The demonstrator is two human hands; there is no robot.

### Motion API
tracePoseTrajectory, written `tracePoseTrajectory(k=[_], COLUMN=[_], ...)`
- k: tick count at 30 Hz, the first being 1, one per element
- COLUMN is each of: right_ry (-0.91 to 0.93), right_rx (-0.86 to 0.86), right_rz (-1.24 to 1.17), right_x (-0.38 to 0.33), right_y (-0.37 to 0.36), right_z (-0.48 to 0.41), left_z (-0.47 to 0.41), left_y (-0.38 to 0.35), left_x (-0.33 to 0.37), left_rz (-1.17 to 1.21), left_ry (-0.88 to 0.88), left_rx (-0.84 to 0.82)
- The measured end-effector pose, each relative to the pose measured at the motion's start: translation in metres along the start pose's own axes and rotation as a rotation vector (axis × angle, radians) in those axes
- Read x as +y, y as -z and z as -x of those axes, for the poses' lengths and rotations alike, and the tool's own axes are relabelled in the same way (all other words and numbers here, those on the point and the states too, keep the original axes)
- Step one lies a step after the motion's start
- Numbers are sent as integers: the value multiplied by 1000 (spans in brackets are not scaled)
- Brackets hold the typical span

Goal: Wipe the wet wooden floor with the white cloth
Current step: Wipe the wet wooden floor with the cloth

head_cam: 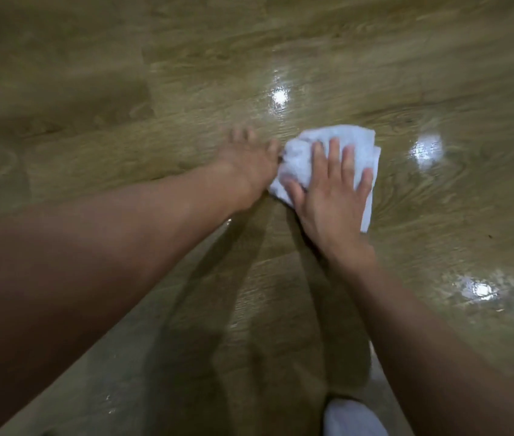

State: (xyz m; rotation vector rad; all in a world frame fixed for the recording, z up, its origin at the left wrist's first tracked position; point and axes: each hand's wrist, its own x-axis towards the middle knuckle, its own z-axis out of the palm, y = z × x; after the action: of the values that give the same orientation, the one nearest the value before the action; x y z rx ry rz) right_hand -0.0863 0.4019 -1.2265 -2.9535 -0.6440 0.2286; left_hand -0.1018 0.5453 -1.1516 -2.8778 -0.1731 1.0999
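Note:
A crumpled white cloth [344, 143] lies on the wet wooden floor [328, 73] just right of centre. My right hand [328, 190] presses flat on top of it, fingers spread and straight. My left hand [249, 162] rests on the floor right beside the cloth's left edge, fingers stretched forward; its thumb side touches the cloth. Bright light reflections glare off the wet boards around the cloth.
Shiny wet patches [429, 149] sit to the right of the cloth and lower right [476, 289]. A white clothed knee or garment [353, 418] shows at the bottom edge. Bare floorboards stretch away on all sides.

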Motion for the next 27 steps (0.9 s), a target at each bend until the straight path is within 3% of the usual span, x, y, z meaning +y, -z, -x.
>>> tracePoseTrajectory(k=[5, 12, 15, 21, 27], right_ry=[148, 146, 195, 139, 101], right_rx=[-98, -23, -30, -121, -40], right_rz=[-43, -24, 71, -75, -48], right_x=[14, 32, 45, 48, 54], right_y=[13, 7, 11, 34, 23], right_z=[-72, 0, -18, -151, -60], left_z=[-15, -18, -23, -34, -52], left_y=[18, 16, 14, 11, 18], left_x=[-3, -14, -9, 23, 42], left_rz=[-117, -139, -139, -6, 257], left_ry=[-23, -90, -48, 121, 218], left_rx=[-128, -127, -125, -106, -37])
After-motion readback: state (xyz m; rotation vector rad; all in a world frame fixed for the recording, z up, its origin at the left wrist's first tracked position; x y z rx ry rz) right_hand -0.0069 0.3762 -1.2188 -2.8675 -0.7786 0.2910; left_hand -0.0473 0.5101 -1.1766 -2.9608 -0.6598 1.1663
